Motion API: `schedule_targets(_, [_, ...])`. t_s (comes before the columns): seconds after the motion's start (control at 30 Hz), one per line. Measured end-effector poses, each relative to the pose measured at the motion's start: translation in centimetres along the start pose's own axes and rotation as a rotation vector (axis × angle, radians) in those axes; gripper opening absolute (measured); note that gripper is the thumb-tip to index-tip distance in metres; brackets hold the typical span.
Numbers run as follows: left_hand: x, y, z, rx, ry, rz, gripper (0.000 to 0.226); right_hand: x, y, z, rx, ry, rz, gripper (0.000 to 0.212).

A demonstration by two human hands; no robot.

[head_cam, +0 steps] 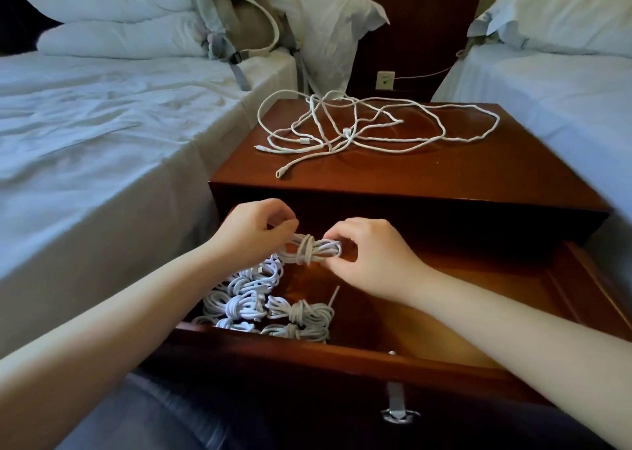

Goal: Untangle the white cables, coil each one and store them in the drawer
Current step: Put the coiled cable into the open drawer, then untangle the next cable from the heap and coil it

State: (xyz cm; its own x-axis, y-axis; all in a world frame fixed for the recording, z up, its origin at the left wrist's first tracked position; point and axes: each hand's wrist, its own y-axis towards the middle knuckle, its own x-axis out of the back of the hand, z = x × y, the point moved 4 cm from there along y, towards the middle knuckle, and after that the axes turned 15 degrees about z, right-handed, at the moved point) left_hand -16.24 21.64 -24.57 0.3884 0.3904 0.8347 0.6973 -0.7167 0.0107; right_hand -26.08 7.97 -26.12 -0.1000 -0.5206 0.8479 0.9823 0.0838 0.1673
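Coiled cable (309, 246): white, wrapped round its middle, held level above the open drawer (444, 299), toward the drawer's left-rear area.
Left hand (254, 225): fingers (285, 226) curled and pinching the coil's left end.
Right hand (372, 254): thumb and fingers (337, 241) clamped on the coil's right end.
Stored coils (253, 306): a cluster of wrapped white bundles lying in the drawer's left part, touching one another; exact count cannot be told.
Tangled cables (342, 124): loose white loops crossing each other on top of the wooden counter (461, 169), several connector ends visible.
Surroundings: bed (102, 124) with white sheets to the left, with a backpack (239, 22) resting against its pillows; second bed (547, 80) to the right.
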Motion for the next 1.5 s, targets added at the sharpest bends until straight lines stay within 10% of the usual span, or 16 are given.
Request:
schedule_targets(0.53, [-1.6,0.4,0.9,0.108,0.29,0.262,0.024,-1.1,-1.1,-0.1,-0.04,0.06,0.428,0.018])
schedule_targets(1.5, [-1.2,0.5,0.9,-0.012,0.214,0.131,0.018,-1.6,-0.8,-0.1,0.01,0.023,0.364,0.043])
